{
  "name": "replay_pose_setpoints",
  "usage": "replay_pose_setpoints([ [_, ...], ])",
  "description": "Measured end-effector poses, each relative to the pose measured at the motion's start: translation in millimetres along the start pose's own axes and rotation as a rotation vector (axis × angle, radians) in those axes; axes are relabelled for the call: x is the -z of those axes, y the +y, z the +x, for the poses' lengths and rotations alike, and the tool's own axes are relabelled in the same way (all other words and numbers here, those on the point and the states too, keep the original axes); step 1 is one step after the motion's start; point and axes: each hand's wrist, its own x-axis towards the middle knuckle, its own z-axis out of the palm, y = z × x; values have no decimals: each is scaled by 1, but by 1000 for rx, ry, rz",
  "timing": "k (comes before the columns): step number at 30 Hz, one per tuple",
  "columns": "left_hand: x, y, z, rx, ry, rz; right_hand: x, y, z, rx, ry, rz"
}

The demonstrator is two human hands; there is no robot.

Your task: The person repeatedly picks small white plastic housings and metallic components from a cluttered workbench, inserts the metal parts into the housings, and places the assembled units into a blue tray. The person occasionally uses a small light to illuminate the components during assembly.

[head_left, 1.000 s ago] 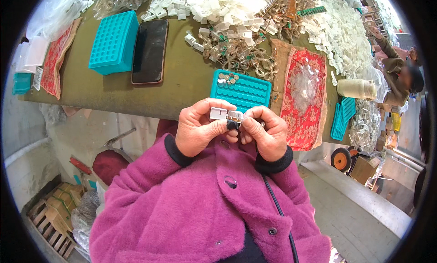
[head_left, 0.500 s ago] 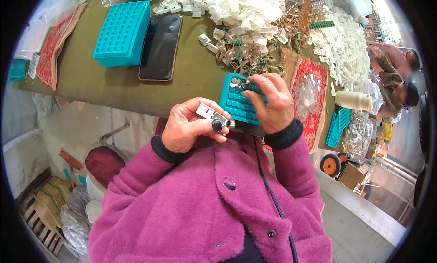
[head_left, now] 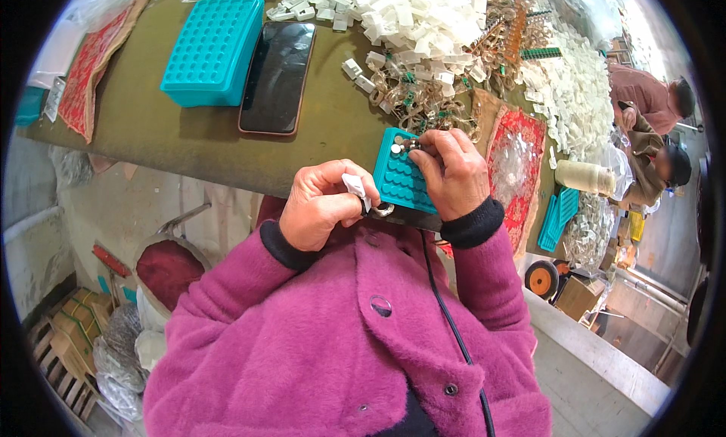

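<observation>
My left hand [head_left: 321, 206] is closed around a small white plastic housing [head_left: 354, 184], turned edge-on between thumb and fingers. A dark bit and a shiny metal ring [head_left: 383, 209] show beside its fingertips. On the right, my right hand [head_left: 457, 172] reaches over a teal tray [head_left: 404, 181] with rows of round pockets. Its thumb and forefinger pinch at a small dark metal piece [head_left: 414, 144] at the tray's far end. Silvery round discs [head_left: 397, 145] sit there beside the fingertips. The curled fingers partly hide the piece.
A teal pocketed block [head_left: 212, 51] and a black phone [head_left: 277, 78] lie at the left. White housings [head_left: 416, 21] and metal clips [head_left: 423, 104] are heaped at the back. Red patterned cloth [head_left: 516, 157], a pale jar [head_left: 586, 177] and two people [head_left: 650, 150] are farther right.
My left hand has turned the white housing from its broad face to edge-on. My right thumb and forefinger have drawn closer together at the tray. The whole view has shifted slightly.
</observation>
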Motion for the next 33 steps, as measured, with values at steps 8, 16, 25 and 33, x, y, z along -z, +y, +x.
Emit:
replay_pose_setpoints([
  [8,-17,2,-3,94,34,-100,6,-1,-14,10,9,-162],
  [16,-32,-5,-5,93,2,-73,12,0,-23,129,103,86],
  [25,-49,-7,-12,76,13,104,21,-26,-59,427,211,173],
  [33,-54,-14,-13,-18,4,258,23,-30,-91,-257,42,890],
])
